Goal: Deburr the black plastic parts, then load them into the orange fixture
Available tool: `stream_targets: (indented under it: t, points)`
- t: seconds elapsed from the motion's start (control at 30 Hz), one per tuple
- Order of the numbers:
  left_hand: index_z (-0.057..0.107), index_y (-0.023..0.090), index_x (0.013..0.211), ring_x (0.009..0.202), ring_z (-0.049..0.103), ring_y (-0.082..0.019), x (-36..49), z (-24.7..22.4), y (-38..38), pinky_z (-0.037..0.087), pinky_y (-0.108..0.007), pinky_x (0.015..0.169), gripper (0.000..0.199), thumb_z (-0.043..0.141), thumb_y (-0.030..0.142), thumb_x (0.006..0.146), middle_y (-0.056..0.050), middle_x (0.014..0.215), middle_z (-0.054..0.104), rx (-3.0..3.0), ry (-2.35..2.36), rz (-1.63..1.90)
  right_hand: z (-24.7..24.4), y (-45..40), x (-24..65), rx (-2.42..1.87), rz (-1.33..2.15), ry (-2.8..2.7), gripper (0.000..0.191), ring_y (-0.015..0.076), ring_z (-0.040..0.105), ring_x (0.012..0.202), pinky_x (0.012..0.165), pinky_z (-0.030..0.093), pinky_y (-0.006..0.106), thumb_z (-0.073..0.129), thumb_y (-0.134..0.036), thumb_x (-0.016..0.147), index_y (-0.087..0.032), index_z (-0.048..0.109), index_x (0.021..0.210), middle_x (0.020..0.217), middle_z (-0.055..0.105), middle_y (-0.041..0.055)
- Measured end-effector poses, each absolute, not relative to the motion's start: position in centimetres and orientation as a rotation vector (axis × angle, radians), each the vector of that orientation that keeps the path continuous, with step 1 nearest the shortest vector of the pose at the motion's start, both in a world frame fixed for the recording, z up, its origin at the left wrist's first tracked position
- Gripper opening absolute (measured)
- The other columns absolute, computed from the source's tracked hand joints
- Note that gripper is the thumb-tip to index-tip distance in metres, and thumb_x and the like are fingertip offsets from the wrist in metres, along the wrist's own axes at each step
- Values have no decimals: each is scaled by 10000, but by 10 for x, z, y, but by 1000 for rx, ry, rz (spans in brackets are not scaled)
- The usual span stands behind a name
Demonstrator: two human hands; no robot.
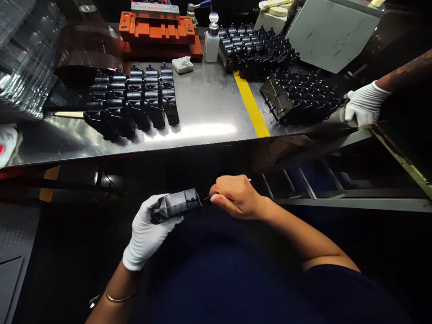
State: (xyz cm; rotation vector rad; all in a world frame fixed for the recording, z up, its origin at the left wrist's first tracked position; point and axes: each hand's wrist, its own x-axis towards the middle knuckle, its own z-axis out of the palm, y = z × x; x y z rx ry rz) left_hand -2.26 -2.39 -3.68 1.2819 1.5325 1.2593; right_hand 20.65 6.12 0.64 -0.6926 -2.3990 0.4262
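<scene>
Black plastic housing (175, 205) here, gripped in your gloved left hand (148, 231), fingers wrapped around it. Your bare right hand (236, 197) is closed on a thin pick (209, 196), its metal tip just beside the housing's end. Past that, the steel bench (205, 108) has rows of matching black housings (131, 101) on it, then a yellow stripe (249, 103). A co-worker's gloved hand (364, 105) sits beside a black rack of parts (300, 96). Way back there's an orange jig (157, 31) and a white dropper bottle (212, 45).
</scene>
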Motion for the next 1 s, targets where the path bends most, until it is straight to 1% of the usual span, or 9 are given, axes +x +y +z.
stream_targets:
  t: [0.1,0.33,0.53,0.6,0.73,0.8,0.9,0.93,1.0]
  points:
    - [628,231,1050,924,668,-199,-31,-37,-24,548,-342,835,367,762,209,709,-30,1024,676,1476,1444,1254,6,59,209,-766,470,-2375,428,89,435,524,538,316,217,382,-318,998,-161,548,637,550,494,-17]
    - [675,210,1023,904,674,-246,-36,-39,-25,571,-379,791,341,766,278,701,-78,1022,681,1525,1440,1216,3,53,208,-799,425,-2403,442,87,404,501,517,284,225,437,-342,973,-159,537,584,520,451,-22]
    - [636,256,1111,904,660,-224,-35,-41,-31,558,-369,795,410,716,140,726,-60,1038,669,1707,1336,1241,0,56,205,-881,396,-2422,468,82,385,495,515,255,231,449,-372,969,-162,510,556,515,437,-26]
    - [630,268,1125,914,659,-233,-35,-40,-31,555,-388,807,400,687,142,750,-68,1044,674,1757,1287,1260,0,57,205,-885,462,-2409,462,83,408,505,520,266,230,439,-369,974,-161,513,568,525,463,-21]
    - [635,282,1099,944,664,-259,-39,-36,-25,546,-425,833,402,703,151,725,-62,1007,705,1929,1252,1255,6,58,209,-798,833,-2368,449,80,453,543,543,314,212,367,-383,994,-157,532,642,594,522,-7]
    - [641,283,1066,918,677,-251,-41,-35,-22,547,-410,821,409,714,117,700,-46,956,725,2038,1242,1242,10,57,211,-756,986,-2403,469,65,384,501,509,278,213,424,-432,966,-165,466,582,552,441,-37]
    - [639,285,1068,898,682,-230,-42,-34,-19,545,-380,808,424,697,77,704,-38,947,735,2100,1253,1287,12,56,212,-676,1127,-2428,553,50,237,455,472,203,229,503,-465,926,-178,300,499,500,254,-76]
    - [641,285,1071,907,680,-230,-41,-33,-19,543,-381,816,423,701,85,703,-40,959,733,2076,1260,1306,11,56,212,-648,1151,-2415,568,51,216,454,469,195,234,496,-470,929,-180,274,495,498,230,-78]
    - [653,274,1061,928,672,-240,-41,-31,-20,539,-392,834,401,725,128,694,-50,989,721,1961,1262,1306,10,57,211,-608,1156,-2380,566,53,233,455,469,208,232,440,-488,953,-184,292,499,495,263,-72]
